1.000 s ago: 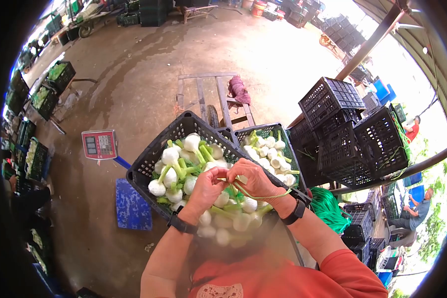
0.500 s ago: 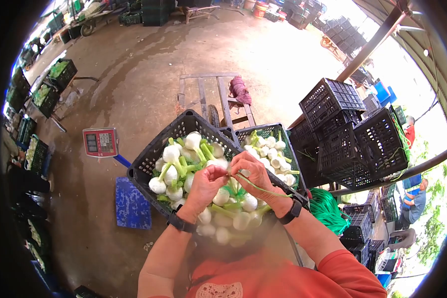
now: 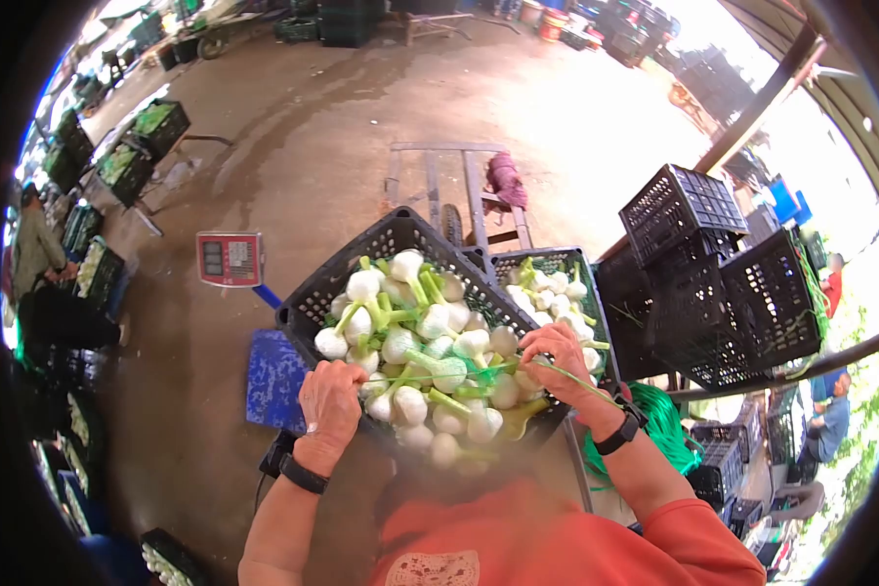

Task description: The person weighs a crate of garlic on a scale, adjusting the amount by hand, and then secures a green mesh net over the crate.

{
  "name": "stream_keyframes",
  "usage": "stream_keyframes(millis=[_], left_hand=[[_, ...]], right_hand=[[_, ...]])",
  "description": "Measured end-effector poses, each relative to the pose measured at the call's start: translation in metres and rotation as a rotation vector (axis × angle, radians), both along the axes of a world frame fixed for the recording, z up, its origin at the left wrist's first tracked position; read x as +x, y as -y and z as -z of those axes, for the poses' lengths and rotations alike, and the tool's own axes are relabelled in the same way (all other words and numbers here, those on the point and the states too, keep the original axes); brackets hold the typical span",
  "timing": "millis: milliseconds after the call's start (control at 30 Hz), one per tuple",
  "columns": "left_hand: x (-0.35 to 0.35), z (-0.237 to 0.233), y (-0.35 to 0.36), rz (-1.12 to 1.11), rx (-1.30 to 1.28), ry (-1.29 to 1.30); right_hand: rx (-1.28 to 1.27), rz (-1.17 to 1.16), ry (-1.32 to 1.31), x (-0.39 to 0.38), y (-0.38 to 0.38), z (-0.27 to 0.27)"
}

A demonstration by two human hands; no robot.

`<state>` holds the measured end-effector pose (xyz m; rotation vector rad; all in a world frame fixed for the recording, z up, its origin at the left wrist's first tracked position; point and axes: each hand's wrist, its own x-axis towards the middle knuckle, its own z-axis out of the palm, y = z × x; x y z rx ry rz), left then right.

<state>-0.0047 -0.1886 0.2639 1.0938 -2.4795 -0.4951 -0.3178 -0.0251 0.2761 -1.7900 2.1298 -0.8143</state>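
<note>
A black plastic crate [image 3: 308,288] full of white bulbs with short green stalks [image 3: 449,371], which look like fresh garlic, stands in front of me. A thin green string [image 3: 420,375] runs across the bulbs from hand to hand. My left hand [image 3: 331,402] is closed on one end, at the crate's near left edge. At the right side, my right hand [image 3: 559,363] pinches the string too, and a loose length trails over its wrist. Some green netting [image 3: 481,371] lies among the bulbs under the string.
A second crate of bulbs [image 3: 601,322] adjoins on the right. Stacked black crates [image 3: 713,264] and a green bundle of strands [image 3: 654,435] are beyond it. To the left is a scale with a red display [image 3: 230,259] and blue platform [image 3: 275,376]. A wooden cart [image 3: 474,195] stands ahead.
My hands were together over the bulbs; they have moved apart, left hand leftward and right hand rightward, with the string now stretched between them. The view has shifted slightly left.
</note>
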Motion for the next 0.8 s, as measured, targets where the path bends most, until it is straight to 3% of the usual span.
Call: stream_keyframes(millis=[67,100,133,167,267,367,433,500,600,733,800], left_hand=[[0.007,-0.008,-0.007,-0.06,0.224,-0.103],[0.007,-0.01,-0.008,-0.083,0.215,-0.094],[0.005,-0.008,-0.007,-0.11,0.093,-0.166],[0.003,-0.008,-0.005,-0.129,-0.029,-0.232],[-0.016,0.004,0.009,-0.171,-0.106,-0.114],[-0.029,0.029,0.027,-0.244,-0.122,-0.099],[-0.027,0.03,0.038,-0.257,0.218,-0.207],[-0.022,0.032,0.027,-0.212,0.186,-0.287],[-0.011,0.024,0.014,-0.002,-0.153,0.022],[-0.02,0.039,0.047,-0.188,-0.164,0.115],[-0.027,0.037,0.044,-0.175,-0.113,0.212]], right_hand=[[-0.048,-0.007,0.109,0.0,0.0,-0.005],[-0.083,0.012,0.211,0.0,-0.001,-0.011],[-0.006,0.015,0.235,-0.003,-0.007,-0.017],[-0.017,0.104,0.44,0.0,-0.011,-0.018],[-0.03,0.245,0.535,0.0,-0.032,0.001],[-0.098,0.31,0.346,0.002,-0.043,0.007],[-0.12,0.253,0.252,0.001,-0.048,0.004],[-0.105,0.271,0.271,0.001,-0.048,0.004],[-0.216,0.24,0.159,0.004,-0.049,0.008],[-0.255,0.237,0.099,0.004,-0.047,0.013],[-0.249,0.235,0.1,0.004,-0.05,0.009]])
